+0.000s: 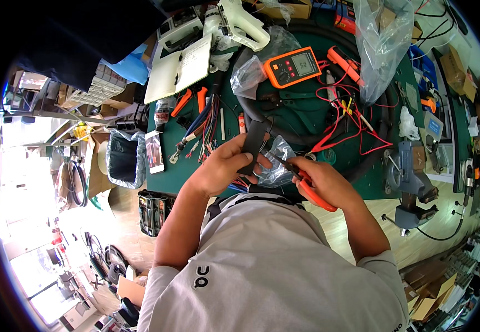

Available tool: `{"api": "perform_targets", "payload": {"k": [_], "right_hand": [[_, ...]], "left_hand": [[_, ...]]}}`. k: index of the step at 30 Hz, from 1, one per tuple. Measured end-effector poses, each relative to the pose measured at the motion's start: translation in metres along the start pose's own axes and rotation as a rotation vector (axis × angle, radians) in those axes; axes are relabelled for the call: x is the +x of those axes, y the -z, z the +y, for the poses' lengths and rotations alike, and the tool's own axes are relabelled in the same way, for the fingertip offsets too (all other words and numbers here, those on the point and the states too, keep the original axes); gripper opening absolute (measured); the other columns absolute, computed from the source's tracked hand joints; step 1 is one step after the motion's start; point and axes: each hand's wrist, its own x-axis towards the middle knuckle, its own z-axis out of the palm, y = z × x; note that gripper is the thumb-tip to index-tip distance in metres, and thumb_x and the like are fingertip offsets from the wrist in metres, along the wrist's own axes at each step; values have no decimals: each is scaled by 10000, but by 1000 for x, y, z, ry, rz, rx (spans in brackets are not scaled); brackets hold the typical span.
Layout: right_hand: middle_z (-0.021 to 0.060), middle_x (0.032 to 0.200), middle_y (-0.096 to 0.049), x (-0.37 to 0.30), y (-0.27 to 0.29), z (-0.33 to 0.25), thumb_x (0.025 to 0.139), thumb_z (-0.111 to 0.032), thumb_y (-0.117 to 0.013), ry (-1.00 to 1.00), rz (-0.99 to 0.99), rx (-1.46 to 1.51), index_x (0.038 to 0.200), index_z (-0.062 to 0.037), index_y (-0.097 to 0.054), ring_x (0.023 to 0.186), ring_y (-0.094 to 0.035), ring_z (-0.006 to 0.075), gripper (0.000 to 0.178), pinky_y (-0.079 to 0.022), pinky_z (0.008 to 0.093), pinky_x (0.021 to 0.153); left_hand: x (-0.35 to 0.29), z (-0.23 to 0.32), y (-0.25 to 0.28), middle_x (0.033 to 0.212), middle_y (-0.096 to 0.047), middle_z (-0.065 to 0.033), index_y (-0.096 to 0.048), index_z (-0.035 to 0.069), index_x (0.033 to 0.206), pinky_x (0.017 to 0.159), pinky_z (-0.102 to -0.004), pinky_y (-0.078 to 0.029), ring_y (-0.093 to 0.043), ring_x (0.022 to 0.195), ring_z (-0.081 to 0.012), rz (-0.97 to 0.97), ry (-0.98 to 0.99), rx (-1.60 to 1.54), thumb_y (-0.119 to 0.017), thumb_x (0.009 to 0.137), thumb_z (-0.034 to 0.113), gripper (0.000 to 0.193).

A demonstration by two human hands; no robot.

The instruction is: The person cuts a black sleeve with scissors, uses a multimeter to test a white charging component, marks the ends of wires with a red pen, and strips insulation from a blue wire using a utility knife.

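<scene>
Crowded tabletop, orange-handled tool near front edge

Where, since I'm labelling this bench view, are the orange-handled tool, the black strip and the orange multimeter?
Orange-handled tool (314,195): head view, on its handle.
Black strip (255,142): head view, on its flat face.
Orange multimeter (293,67): head view, on the middle of its front.
</scene>
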Motion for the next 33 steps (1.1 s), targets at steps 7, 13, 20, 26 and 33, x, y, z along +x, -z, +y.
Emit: {"api": "perform_targets", "payload": {"k": [7,13,20,26,33], "right_hand": [[134,980,-668,1,-2,-4,923,13,-577,42,21,-9,1317,-93,-562,860,-675,259,408,-559,347,758],[143,1022,-662,-1,3,-10,908,30,-589,27,26,-49,1317,-90,-562,892,-669,277,427,-562,362,768],[178,1071,-664,1,1,-13,886,49,-608,79,28,-73,1313,-77,-554,921,-669,328,449,-559,391,782],[182,1047,-671,1,2,-17,864,49,-628,81,22,-103,1307,-75,-541,935,-669,361,468,-544,420,774],[182,1024,-670,3,1,-14,850,51,-639,83,24,-118,1297,-70,-539,925,-666,365,474,-533,422,768]], "left_hand": [[3,1,-2,1085,-704,-133,-484,-24,1354,767,-283,-553,-635,877,-127,-39,-39,59,-461,1007,114,374],[2,2,-2,1073,-719,-126,-526,-24,1265,760,-280,-548,-620,833,-107,-30,-56,82,-469,1009,111,295],[3,4,-9,1062,-734,-94,-577,-31,1183,733,-258,-538,-602,813,-88,-30,-76,159,-483,1014,116,243],[2,5,-9,1054,-737,-84,-588,-22,1222,724,-247,-531,-593,802,-78,-37,-57,169,-475,1014,108,270],[3,3,-8,1053,-734,-78,-586,-20,1251,712,-240,-524,-581,787,-74,-36,-44,158,-471,1017,106,289]]}}
